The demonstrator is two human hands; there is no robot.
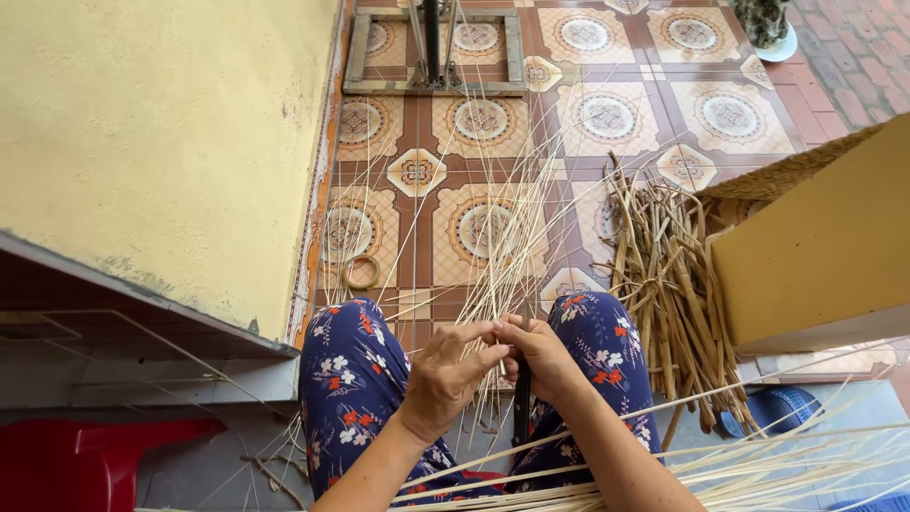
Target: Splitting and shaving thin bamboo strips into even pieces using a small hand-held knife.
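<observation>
My left hand [445, 374] and my right hand [548, 358] meet between my knees, above blue flowered trousers [355, 379]. My left hand pinches a bundle of thin pale bamboo strips [502, 246] that fans out over the tiled floor. My right hand grips a dark knife [522, 398] that points down, its blade set against the strips near my fingers. More long pale strips [758, 465] lie across my lap at the lower right.
A heap of thicker brown bamboo offcuts [668, 284] lies right of my right knee. A yellow wall [161, 142] stands left, a yellow block [825, 256] right. A tape ring [360, 272] lies on the patterned tiles [607, 118], a metal frame [431, 57] beyond, a red stool [76, 465] lower left.
</observation>
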